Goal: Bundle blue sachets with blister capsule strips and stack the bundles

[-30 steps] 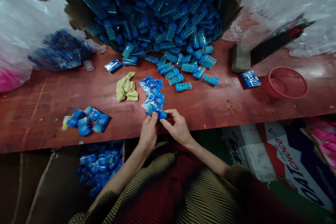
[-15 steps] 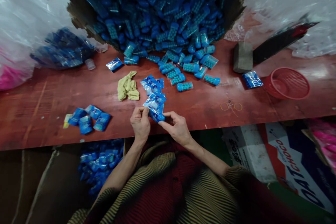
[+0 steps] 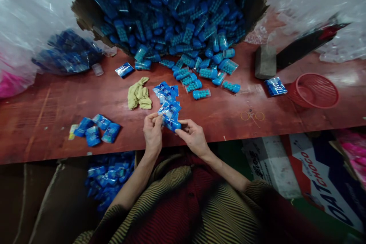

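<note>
Between my two hands is a small blue printed packet (image 3: 171, 124), just above the table's front edge. My left hand (image 3: 153, 131) pinches its left end between thumb and fingers. At the other end, my right hand (image 3: 193, 135) grips the rounded, bulging corner. Whatever fills the packet is hidden by its printed film. Directly beyond it lie several flat blue packets (image 3: 166, 93), overlapping in a loose fan. Several small clear tubes (image 3: 201, 94) with blue caps and blue beads lie farther back. To the left sits a group of plump blue packets (image 3: 93, 135).
A large torn carton (image 3: 260, 11) spills bead tubes onto the red table (image 3: 211, 122). A crumpled yellow-green cloth (image 3: 139, 94) lies left of the fan. On the right are a grey block (image 3: 265, 62) and a red basket (image 3: 316, 90). Blue packets (image 3: 110, 177) fill the space below the edge.
The held packet has shifted slightly to the right and up. My left fingers have moved along its left end, and my right hand still grips the other end.
</note>
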